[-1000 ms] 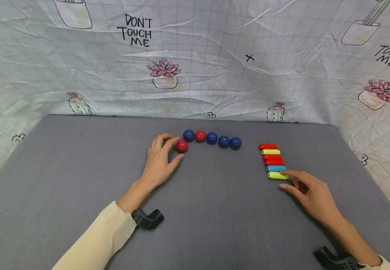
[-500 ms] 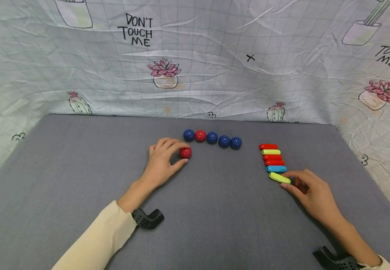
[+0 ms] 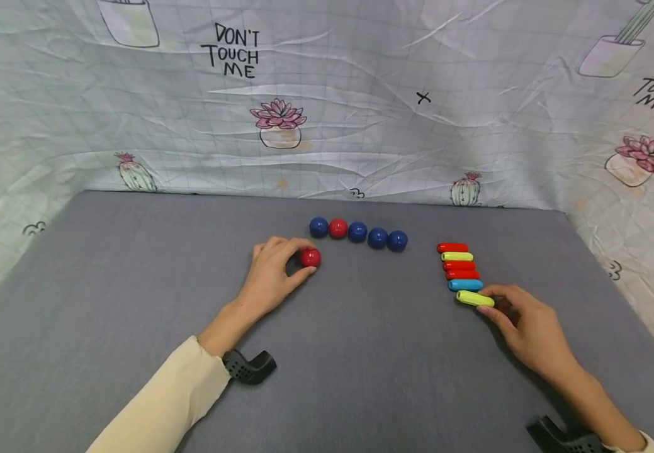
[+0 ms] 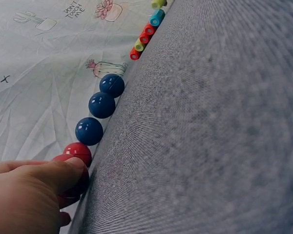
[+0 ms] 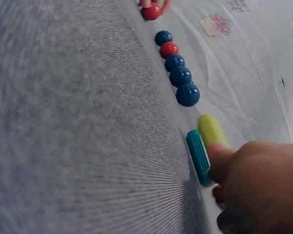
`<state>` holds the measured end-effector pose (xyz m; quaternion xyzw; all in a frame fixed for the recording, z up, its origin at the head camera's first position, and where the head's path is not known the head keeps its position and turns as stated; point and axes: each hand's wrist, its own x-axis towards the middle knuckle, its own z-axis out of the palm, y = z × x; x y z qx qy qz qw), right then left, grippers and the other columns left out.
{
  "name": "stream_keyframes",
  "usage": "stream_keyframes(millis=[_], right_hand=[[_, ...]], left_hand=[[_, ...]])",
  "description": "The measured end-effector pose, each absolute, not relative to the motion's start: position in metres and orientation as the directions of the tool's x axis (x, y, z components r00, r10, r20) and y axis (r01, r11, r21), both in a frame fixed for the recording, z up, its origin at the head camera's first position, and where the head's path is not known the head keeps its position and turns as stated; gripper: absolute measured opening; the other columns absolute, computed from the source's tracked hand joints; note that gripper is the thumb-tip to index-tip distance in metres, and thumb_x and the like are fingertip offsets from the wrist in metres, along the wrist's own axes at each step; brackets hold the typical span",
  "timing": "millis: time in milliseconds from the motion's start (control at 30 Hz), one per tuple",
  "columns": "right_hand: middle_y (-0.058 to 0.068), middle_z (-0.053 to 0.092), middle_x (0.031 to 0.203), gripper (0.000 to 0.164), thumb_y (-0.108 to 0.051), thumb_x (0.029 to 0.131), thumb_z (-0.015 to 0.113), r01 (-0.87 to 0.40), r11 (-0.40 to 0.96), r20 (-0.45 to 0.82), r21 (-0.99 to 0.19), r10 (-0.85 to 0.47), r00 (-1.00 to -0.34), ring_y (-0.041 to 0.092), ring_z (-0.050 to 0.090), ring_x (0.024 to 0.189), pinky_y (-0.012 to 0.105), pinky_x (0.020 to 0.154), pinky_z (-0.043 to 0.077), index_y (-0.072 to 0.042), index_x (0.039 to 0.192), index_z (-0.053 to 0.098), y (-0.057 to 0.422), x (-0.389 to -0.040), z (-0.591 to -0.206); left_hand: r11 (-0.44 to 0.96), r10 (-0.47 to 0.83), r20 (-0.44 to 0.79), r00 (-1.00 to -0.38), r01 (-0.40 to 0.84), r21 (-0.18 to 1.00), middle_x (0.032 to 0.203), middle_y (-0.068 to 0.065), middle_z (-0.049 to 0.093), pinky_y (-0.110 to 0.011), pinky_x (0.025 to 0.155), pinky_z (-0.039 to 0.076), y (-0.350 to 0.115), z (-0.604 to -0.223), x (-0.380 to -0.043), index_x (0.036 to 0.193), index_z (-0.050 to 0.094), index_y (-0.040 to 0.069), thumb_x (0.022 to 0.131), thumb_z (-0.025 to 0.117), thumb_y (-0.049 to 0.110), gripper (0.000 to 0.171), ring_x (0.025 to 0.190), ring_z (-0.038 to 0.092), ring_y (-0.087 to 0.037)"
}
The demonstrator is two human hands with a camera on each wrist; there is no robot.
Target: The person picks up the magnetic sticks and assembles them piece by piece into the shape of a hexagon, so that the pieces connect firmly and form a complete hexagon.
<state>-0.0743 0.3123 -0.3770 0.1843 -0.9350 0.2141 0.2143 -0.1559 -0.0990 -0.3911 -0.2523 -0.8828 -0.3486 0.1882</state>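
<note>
Right hand (image 3: pixel 533 330) pinches a lime tube (image 3: pixel 471 298) by its end: likely light, stiff, steadier mid-barrel. Behind it on the worktop (image 3: pixel 360 352), one blue tube (image 3: pixel 465 285), three red tubes (image 3: pixel 459 266), another lime tube (image 3: pixel 456 257). Left hand (image 3: pixel 270 270) pinches a red ball (image 3: pixel 311 258), probably slick; hold its widest part. Beyond, four blue balls (image 3: pixel 377 238), another red ball (image 3: pixel 338 228).

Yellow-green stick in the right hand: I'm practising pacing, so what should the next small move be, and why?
Probably ease the yellow-green stick a little farther from the blue stick: the right hand pinches it at one end, yet it sits close beside that blue one, slightly askew to it, so a careless turn might knock it.
</note>
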Motion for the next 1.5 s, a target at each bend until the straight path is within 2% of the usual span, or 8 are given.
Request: stream_keyframes(millis=[133,300,400,567,867,1100,1300,1500], right_hand=[[-0.003,0.060,0.077,0.044,0.004,0.067,0.083,-0.431,0.836,0.493,-0.340,-0.232,-0.838,0.002,0.044,0.050,0.014,0.048,0.036,-0.012,0.105,0.067,0.306,-0.073,-0.367],[-0.004,0.059,0.077,0.042,0.003,0.068,0.082,-0.450,0.815,0.488,-0.366,-0.243,-0.838,0.004,0.043,0.050,0.015,0.047,0.034,-0.013,0.105,0.068,0.288,-0.077,-0.352],[-0.004,0.060,0.080,0.041,0.003,0.069,0.082,-0.470,0.793,0.479,-0.388,-0.262,-0.838,0.005,0.045,0.052,0.015,0.048,0.036,-0.014,0.104,0.068,0.275,-0.082,-0.346],[-0.006,0.062,0.085,0.041,0.004,0.070,0.081,-0.517,0.742,0.484,-0.427,-0.295,-0.824,0.006,0.053,0.066,0.013,0.055,0.041,-0.014,0.105,0.069,0.256,-0.091,-0.342],[-0.009,0.062,0.086,0.036,0.000,0.073,0.080,-0.556,0.670,0.438,-0.492,-0.361,-0.823,0.005,0.053,0.068,0.018,0.056,0.045,-0.014,0.104,0.068,0.222,-0.099,-0.347],[-0.005,0.064,0.091,0.034,-0.001,0.076,0.079,-0.591,0.613,0.420,-0.524,-0.418,-0.805,0.007,0.054,0.071,0.023,0.055,0.048,-0.011,0.106,0.067,0.197,-0.102,-0.354],[-0.006,0.062,0.090,0.029,-0.007,0.080,0.077,-0.571,0.591,0.390,-0.569,-0.417,-0.821,0.007,0.053,0.070,0.023,0.056,0.048,-0.014,0.107,0.067,0.179,-0.102,-0.360],[-0.008,0.059,0.083,0.025,-0.010,0.083,0.075,-0.522,0.563,0.356,-0.641,-0.384,-0.852,0.008,0.050,0.060,0.023,0.051,0.044,-0.016,0.106,0.067,0.170,-0.101,-0.372]], left_hand=[[0.622,0.323,0.506,-0.800,0.582,0.523,0.098,0.000,0.067,-0.039,0.076,0.034,-0.098,-0.389,-0.154,0.106,0.066,0.015,0.079,0.080,0.018,0.030,0.088,0.054,-0.019],[0.580,0.326,0.484,-0.812,0.576,0.576,0.095,-0.001,0.066,-0.039,0.077,0.040,-0.096,-0.383,-0.149,0.106,0.065,0.013,0.080,0.078,0.016,0.029,0.084,0.056,-0.021],[0.560,0.313,0.470,-0.826,0.560,0.611,0.093,-0.001,0.065,-0.038,0.076,0.041,-0.094,-0.376,-0.142,0.107,0.064,0.012,0.081,0.077,0.016,0.030,0.082,0.056,-0.021],[0.530,0.304,0.458,-0.835,0.548,0.647,0.091,0.000,0.066,-0.035,0.072,0.044,-0.088,-0.367,-0.127,0.107,0.063,0.012,0.080,0.077,0.014,0.031,0.079,0.056,-0.022],[0.417,0.304,0.460,-0.834,0.551,0.723,0.092,0.001,0.064,-0.038,0.070,0.048,-0.075,-0.369,-0.105,0.108,0.064,0.012,0.079,0.079,0.011,0.032,0.078,0.056,-0.020],[0.359,0.295,0.497,-0.816,0.576,0.734,0.098,0.001,0.065,-0.034,0.068,0.047,-0.071,-0.378,-0.103,0.109,0.064,0.011,0.080,0.078,0.012,0.033,0.078,0.054,-0.019],[0.339,0.283,0.493,-0.822,0.567,0.751,0.100,0.002,0.065,-0.032,0.068,0.046,-0.072,-0.384,-0.104,0.110,0.064,0.012,0.080,0.078,0.011,0.033,0.077,0.053,-0.017],[0.347,0.296,0.466,-0.834,0.548,0.761,0.098,0.003,0.064,-0.030,0.066,0.044,-0.074,-0.389,-0.105,0.111,0.063,0.013,0.081,0.078,0.013,0.033,0.076,0.050,-0.015]])
